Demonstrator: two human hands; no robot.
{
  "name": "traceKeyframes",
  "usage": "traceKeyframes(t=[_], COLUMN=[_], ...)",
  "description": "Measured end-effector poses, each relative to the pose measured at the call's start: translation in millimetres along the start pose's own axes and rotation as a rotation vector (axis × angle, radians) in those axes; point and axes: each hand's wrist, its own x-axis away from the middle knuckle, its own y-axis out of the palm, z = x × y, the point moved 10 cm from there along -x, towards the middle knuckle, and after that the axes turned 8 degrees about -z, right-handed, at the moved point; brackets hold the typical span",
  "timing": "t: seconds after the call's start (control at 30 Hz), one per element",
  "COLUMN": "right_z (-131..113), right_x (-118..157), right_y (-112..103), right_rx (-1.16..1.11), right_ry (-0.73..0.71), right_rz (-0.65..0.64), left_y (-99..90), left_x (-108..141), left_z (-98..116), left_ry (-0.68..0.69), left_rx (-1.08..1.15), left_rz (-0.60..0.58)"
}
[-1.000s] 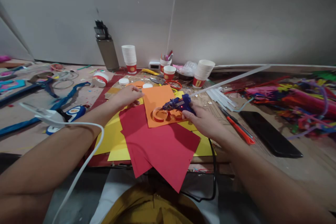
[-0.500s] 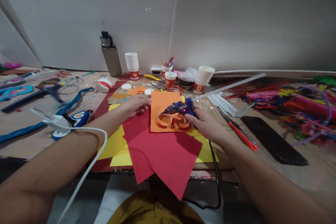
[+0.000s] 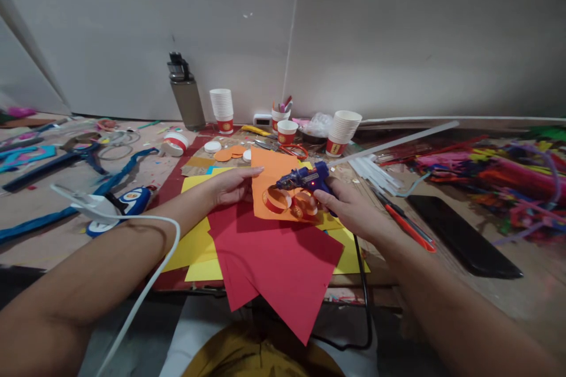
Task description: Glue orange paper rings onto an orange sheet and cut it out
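Observation:
My right hand (image 3: 342,200) grips a blue glue gun (image 3: 309,178), a long translucent glue stick (image 3: 398,141) jutting from its back. The gun's nozzle is at the rim of a red and white paper ring (image 3: 277,200) that looks cut from a cup. A second such ring (image 3: 304,205) sits beside it, both on an orange sheet (image 3: 265,179). With my left hand (image 3: 236,184) I pinch the orange sheet by its left edge, tilting it slightly. Under it lie red sheets (image 3: 278,265) and yellow sheets (image 3: 203,269).
Stacked paper cups (image 3: 344,129) and a bottle (image 3: 188,97) stand at the back. On the right are a red cutter (image 3: 409,227), a black phone (image 3: 462,237) and colourful pipe cleaners (image 3: 473,171). A white cable (image 3: 172,253) crosses my left forearm; a black cord (image 3: 365,294) hangs from the gun.
The orange sheet has shifted a little left and tilted, carrying the rings with it. My left hand has moved slightly right along its edge. The glue gun has turned slightly.

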Motion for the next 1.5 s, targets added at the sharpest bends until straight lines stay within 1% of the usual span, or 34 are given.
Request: traceKeyframes(t=[0.13,0.2,0.27,0.37,0.43,0.47,0.63,0.83,0.97,1.07,1.17,1.27,1.5], right_z=[-5,-9,-17,-29,-33,-35,-42,-36,-29,-26,-27,-27,-20], right_x=[1,4,7,12,14,16,20,21,22,22,23,21,18], right_y=[-2,-7,-13,-21,-25,-26,-24,-26,-28,-27,-24,-20,-13], right_rx=[-0.002,0.01,0.053,0.142,0.187,0.206,0.262,0.289,0.258,0.221,0.186,0.156,0.127], right_ry=[-0.031,-0.065,-0.124,-0.207,-0.225,-0.222,-0.199,-0.159,-0.144,-0.15,-0.191,-0.212,-0.177], right_rz=[0.015,0.049,0.096,0.171,0.216,0.236,0.27,0.354,0.402,0.413,0.409,0.371,0.301], left_y=[4.9,9.7,15.5,21.0,20.6,19.8,17.9,26.5,30.0,37.0,42.2,42.1,31.1], left_x=[0,2,5,13,18,19,20,24,22,20,18,17,20], left_z=[-7,-3,7,27,35,36,36,36,27,22,18,16,24], left_ry=[-0.027,0.016,0.111,0.3,0.375,0.389,0.414,0.502,0.463,0.457,0.453,0.455,0.494], left_rx=[0.027,0.02,0.012,0.036,0.07,0.088,0.153,0.201,0.199,0.174,0.174,0.179,0.186], left_rz=[0.002,-0.003,-0.012,-0.008,0.007,0.014,0.043,0.051,0.051,-0.007,-0.052,-0.048,0.029])
